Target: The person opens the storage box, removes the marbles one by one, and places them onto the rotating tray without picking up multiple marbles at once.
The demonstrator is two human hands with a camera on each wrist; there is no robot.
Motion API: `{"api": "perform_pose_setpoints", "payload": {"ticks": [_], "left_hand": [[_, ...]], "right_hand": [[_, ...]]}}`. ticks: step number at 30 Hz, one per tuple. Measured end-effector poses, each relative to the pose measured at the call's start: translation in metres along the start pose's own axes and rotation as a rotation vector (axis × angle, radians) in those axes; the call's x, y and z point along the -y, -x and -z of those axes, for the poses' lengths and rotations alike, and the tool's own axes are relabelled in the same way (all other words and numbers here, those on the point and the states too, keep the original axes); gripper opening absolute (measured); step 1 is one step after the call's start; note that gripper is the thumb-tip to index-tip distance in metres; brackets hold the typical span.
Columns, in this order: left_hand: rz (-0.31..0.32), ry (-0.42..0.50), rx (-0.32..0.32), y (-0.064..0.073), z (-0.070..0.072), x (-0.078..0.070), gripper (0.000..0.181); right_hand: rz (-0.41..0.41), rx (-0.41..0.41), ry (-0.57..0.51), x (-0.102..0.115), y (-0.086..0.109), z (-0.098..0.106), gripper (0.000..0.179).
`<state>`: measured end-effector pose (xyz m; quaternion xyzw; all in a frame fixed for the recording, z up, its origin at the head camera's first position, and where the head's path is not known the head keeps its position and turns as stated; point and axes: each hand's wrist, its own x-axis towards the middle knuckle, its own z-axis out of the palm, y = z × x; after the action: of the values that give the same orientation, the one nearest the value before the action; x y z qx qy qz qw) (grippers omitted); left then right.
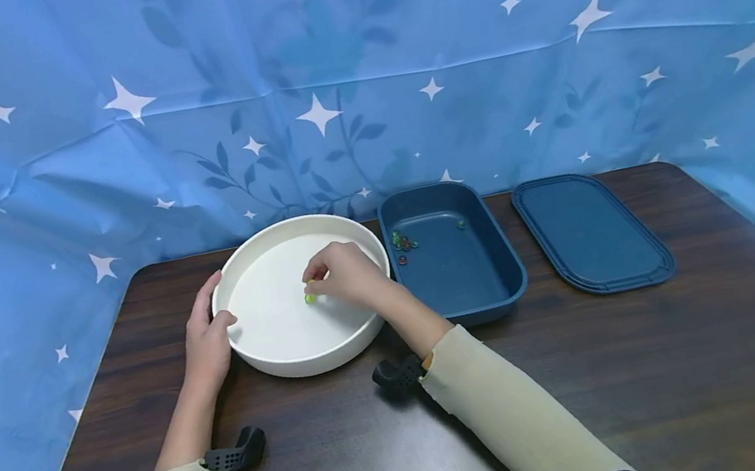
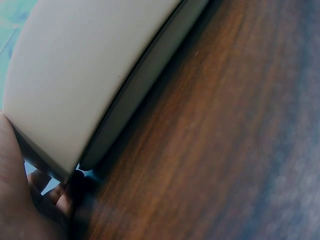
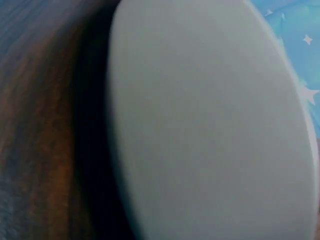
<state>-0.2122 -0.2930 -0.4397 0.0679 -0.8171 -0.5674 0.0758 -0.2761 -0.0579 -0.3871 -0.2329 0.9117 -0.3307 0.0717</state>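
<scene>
A large round white tray [image 1: 315, 362] stands on the left part of the table. My left hand [image 1: 205, 342] grips its left rim, thumb over the edge and fingers along the outer wall; the left wrist view shows the thumb against the tray's side. Over the tray's inside, my right hand [image 1: 348, 276] pinches a small yellow-green marble [image 1: 310, 283] between thumb and fingertips, partly hidden. Just below it is another yellow-green marble [image 1: 309, 299]; whether it touches the tray floor I cannot tell. The right wrist view shows only the tray's blurred side [image 3: 200, 120], not the fingers.
A deep blue rectangular bin [image 1: 480, 268] stands right beside the tray, with several green and brownish marbles [image 1: 404, 244] mostly at its left side. Farther right a flat blue lid [image 1: 592, 231] lies on the dark wooden table [image 1: 674, 368]. A blue starry cloth [image 1: 462, 27] hangs behind.
</scene>
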Motion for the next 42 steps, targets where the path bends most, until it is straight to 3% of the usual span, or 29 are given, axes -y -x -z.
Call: {"api": "perform_pose_setpoints", "payload": {"ticks": [21,42], "left_hand": [[0.005,0.008,0.002,-0.0026,-0.0021,-0.0036,0.078],[0.010,0.016,-0.009,0.0004,-0.0019,-0.0035,0.077]], "right_hand": [[-0.150,0.007,0.145,0.0003,0.0010,-0.0060,0.005],[-0.166,0.052,0.188,0.0014,0.0040,-0.0061,0.012]]}}
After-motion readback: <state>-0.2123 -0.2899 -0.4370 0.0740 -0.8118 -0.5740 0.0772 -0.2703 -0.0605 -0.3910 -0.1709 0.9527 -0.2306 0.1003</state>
